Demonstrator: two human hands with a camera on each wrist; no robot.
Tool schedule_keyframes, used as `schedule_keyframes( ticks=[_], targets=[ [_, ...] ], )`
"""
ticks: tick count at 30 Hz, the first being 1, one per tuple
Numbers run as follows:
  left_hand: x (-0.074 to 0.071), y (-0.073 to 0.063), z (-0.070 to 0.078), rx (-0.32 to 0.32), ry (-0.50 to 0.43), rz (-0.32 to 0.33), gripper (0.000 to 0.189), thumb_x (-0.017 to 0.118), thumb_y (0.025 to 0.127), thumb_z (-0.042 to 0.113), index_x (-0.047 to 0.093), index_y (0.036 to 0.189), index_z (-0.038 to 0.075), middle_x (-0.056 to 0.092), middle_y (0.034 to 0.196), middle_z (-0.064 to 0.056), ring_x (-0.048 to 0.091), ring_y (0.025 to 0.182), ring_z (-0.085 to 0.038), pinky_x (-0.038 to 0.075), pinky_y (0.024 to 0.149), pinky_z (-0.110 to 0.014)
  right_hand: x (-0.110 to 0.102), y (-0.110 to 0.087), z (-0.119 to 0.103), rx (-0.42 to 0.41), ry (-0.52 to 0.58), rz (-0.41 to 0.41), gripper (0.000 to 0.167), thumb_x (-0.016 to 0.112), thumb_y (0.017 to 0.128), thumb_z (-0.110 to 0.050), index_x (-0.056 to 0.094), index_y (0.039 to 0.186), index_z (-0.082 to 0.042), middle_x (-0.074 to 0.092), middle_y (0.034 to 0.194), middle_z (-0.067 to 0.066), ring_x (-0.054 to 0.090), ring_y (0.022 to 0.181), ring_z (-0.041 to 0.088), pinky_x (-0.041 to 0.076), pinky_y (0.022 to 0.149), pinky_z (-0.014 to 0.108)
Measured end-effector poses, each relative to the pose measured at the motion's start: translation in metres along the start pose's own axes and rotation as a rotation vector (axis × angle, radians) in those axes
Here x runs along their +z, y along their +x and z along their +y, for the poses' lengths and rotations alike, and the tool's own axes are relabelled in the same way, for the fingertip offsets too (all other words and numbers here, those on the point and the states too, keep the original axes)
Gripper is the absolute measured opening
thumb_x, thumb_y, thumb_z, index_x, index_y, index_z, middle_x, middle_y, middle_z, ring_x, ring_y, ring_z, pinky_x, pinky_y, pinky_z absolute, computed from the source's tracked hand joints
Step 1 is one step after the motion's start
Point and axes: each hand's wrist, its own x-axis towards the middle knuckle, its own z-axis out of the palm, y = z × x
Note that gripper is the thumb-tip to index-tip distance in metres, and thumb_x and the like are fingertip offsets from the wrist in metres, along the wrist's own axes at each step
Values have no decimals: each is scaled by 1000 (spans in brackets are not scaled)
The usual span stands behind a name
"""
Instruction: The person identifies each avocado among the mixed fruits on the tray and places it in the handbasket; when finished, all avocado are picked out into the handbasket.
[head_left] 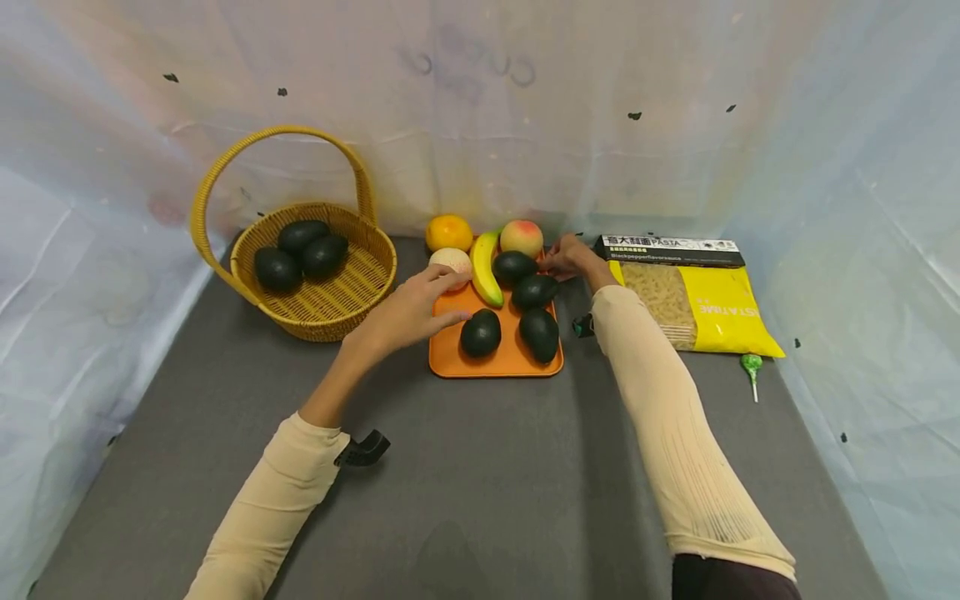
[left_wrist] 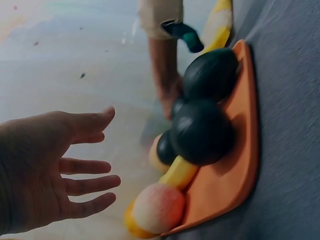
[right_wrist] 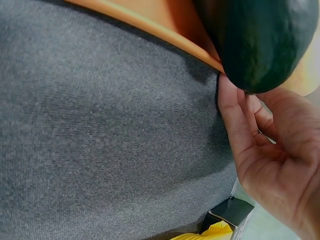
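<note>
An orange tray holds several dark green avocados, a banana, a pale round fruit and a peach. My left hand hovers by the tray's left side, fingers spread beside the pale fruit; in the left wrist view this hand holds nothing. At the tray's far right edge is my right hand, close to an avocado. In the right wrist view its bent fingers meet the tray rim, while an avocado hides the thumb tip, so its grip is unclear.
Left of the tray stands a wicker basket with a tall handle and three avocados in it. An orange fruit sits at the tray's back left. On the right lie a black pasta box, a yellow pasta bag and a green lollipop.
</note>
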Motion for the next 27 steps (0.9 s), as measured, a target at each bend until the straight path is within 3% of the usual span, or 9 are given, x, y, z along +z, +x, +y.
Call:
schedule_keyframes(
  ticks=[4, 11, 18, 27],
  targets=[
    [14, 4, 4, 23, -6, -42, 59, 70, 101, 37, 54, 153, 13, 52, 152, -18, 57, 136, -37, 51, 111, -53, 0, 2, 1, 1, -18, 9, 17, 74, 97, -18, 72, 93, -1, 68, 71, -2, 68, 65, 10, 63, 67, 27],
    [34, 13, 10, 55, -12, -101, 55, 72, 100, 36, 58, 148, 16, 55, 145, -14, 63, 124, -31, 56, 103, -48, -1, 2, 0, -8, -37, 21, 19, 73, 98, -19, 72, 96, 0, 67, 74, -1, 67, 68, 12, 63, 70, 28],
    [44, 15, 13, 7, -12, -187, 65, 74, 98, 36, 50, 156, 18, 45, 157, -18, 58, 133, -33, 53, 108, -49, 3, 5, 1, -7, -37, 8, 19, 73, 98, -21, 73, 98, -1, 67, 74, -3, 68, 67, 10, 62, 68, 25],
    [54, 15, 10, 1, -7, -194, 68, 80, 94, 30, 52, 154, 12, 44, 158, -23, 52, 140, -40, 49, 114, -54, 1, 1, 0, -18, -41, 28, 21, 72, 99, -18, 73, 104, 2, 67, 77, -1, 67, 67, 9, 64, 72, 28]
  ],
)
